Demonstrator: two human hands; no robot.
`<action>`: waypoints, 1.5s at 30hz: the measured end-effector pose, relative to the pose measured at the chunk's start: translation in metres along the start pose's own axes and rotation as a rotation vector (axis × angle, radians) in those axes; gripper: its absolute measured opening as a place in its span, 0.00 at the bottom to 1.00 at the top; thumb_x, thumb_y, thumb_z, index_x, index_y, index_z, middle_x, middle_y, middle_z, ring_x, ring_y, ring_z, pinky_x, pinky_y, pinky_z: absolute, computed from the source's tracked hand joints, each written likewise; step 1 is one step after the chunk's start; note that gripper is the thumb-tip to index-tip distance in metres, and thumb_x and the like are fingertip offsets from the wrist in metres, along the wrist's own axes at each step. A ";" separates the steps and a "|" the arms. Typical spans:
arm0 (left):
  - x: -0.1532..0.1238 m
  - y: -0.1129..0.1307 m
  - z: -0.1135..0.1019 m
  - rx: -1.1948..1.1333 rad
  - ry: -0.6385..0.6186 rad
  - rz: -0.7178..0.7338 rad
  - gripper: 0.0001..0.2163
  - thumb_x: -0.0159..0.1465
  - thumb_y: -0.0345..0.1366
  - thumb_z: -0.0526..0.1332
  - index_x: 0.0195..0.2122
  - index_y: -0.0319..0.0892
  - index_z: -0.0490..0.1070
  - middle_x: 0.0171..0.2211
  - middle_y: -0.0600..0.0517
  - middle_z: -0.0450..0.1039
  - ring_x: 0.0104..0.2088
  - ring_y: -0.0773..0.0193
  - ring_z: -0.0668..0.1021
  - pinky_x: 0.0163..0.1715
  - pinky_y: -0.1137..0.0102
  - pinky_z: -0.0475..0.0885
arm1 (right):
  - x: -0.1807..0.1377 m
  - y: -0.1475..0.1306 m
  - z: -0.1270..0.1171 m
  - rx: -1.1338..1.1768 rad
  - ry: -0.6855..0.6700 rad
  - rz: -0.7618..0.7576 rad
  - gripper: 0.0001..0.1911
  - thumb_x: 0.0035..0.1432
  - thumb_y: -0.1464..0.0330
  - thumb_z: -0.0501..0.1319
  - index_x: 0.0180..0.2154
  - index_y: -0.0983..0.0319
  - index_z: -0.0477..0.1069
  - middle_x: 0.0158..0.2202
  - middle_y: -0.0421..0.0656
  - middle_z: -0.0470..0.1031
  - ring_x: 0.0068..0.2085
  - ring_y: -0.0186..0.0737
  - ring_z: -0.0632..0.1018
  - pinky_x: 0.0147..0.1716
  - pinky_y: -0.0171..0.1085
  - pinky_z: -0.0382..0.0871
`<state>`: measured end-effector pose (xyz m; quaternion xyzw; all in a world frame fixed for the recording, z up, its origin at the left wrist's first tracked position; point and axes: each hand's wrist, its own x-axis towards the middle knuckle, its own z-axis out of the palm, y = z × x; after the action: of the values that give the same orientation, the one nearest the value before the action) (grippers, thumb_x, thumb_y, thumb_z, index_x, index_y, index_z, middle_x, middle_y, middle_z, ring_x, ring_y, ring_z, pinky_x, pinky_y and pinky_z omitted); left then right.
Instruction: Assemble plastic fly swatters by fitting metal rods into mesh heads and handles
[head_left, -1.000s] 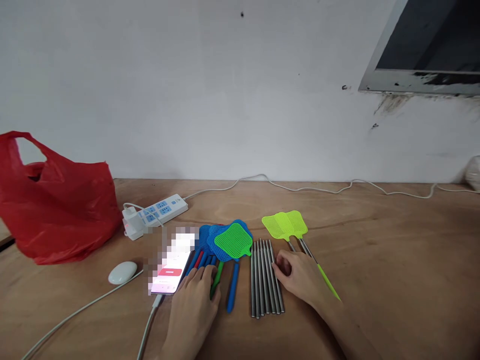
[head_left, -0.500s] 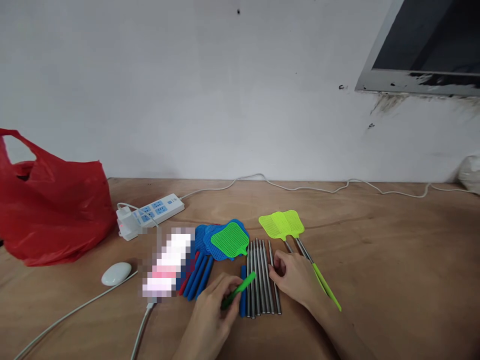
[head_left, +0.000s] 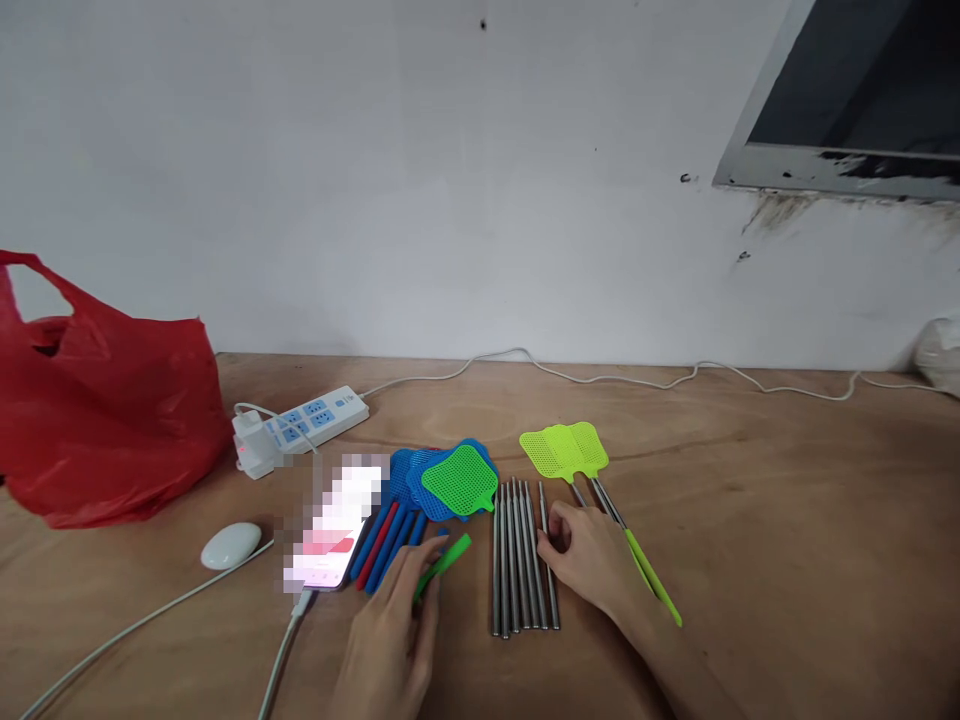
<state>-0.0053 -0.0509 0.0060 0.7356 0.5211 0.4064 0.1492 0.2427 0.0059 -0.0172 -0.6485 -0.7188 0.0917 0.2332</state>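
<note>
My left hand (head_left: pixel 394 615) is closed around a slim green plastic handle (head_left: pixel 448 562); a blue handle tip (head_left: pixel 442 540) shows beside its fingers. Left of it lie blue and red handles (head_left: pixel 386 550), below overlapping fly swatter heads: blue mesh ones (head_left: pixel 401 478) and a green one (head_left: pixel 461 480) on top. Several metal rods (head_left: pixel 517 560) lie side by side between my hands. At the rightmost rod (head_left: pixel 551 585), my right hand (head_left: pixel 592 560) rests with curled fingers and a gap between thumb and forefinger, fingertips touching it. Yellow-green swatters (head_left: pixel 566 450) lie beyond and partly under that hand.
A phone (head_left: pixel 337 530) with a lit, partly blurred screen lies left, on a charging cable. Behind it is a power strip (head_left: pixel 322 415) with a plugged-in charger. A white mouse-like object (head_left: pixel 231 546) and red plastic bag (head_left: pixel 120 420) stand further left. A wall closes the back.
My left hand has moved left with the green handle, toward the blue and red handles. The blue handle beside the rods has left its spot. My right hand has barely moved.
</note>
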 end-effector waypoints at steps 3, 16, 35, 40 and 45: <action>-0.007 0.004 0.016 -0.163 -0.081 -0.063 0.15 0.71 0.36 0.52 0.56 0.48 0.71 0.43 0.46 0.78 0.40 0.57 0.83 0.38 0.67 0.80 | 0.001 0.001 0.005 0.022 0.040 0.042 0.12 0.50 0.71 0.62 0.20 0.57 0.61 0.18 0.38 0.69 0.23 0.41 0.71 0.24 0.37 0.47; -0.016 -0.008 0.037 -0.248 -0.085 -0.262 0.14 0.69 0.43 0.55 0.51 0.48 0.74 0.49 0.46 0.79 0.46 0.52 0.81 0.41 0.63 0.80 | 0.007 0.006 0.005 0.617 0.195 0.177 0.11 0.45 0.68 0.62 0.18 0.57 0.61 0.16 0.34 0.61 0.19 0.35 0.65 0.21 0.35 0.55; -0.018 -0.011 0.039 -0.242 -0.091 -0.255 0.13 0.67 0.39 0.55 0.48 0.45 0.74 0.47 0.45 0.79 0.48 0.51 0.81 0.46 0.60 0.78 | 0.007 -0.014 -0.011 1.579 -0.140 0.316 0.16 0.51 0.55 0.70 0.29 0.60 0.70 0.28 0.42 0.80 0.27 0.38 0.79 0.24 0.33 0.70; -0.010 -0.003 0.037 -0.336 -0.154 -0.243 0.09 0.69 0.41 0.55 0.43 0.45 0.72 0.41 0.49 0.79 0.42 0.56 0.81 0.40 0.69 0.76 | 0.006 -0.012 -0.009 1.569 -0.176 0.291 0.16 0.52 0.55 0.71 0.29 0.61 0.74 0.29 0.42 0.80 0.27 0.36 0.78 0.26 0.33 0.71; -0.009 -0.003 0.039 -0.357 -0.193 -0.255 0.09 0.71 0.43 0.55 0.41 0.44 0.71 0.37 0.51 0.77 0.39 0.59 0.80 0.38 0.72 0.73 | 0.004 -0.010 -0.007 1.504 -0.248 0.237 0.17 0.53 0.55 0.71 0.30 0.63 0.79 0.30 0.43 0.79 0.29 0.35 0.76 0.27 0.33 0.71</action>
<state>0.0205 -0.0498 -0.0244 0.6611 0.5129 0.3980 0.3761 0.2363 0.0067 -0.0058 -0.3732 -0.4098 0.6518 0.5177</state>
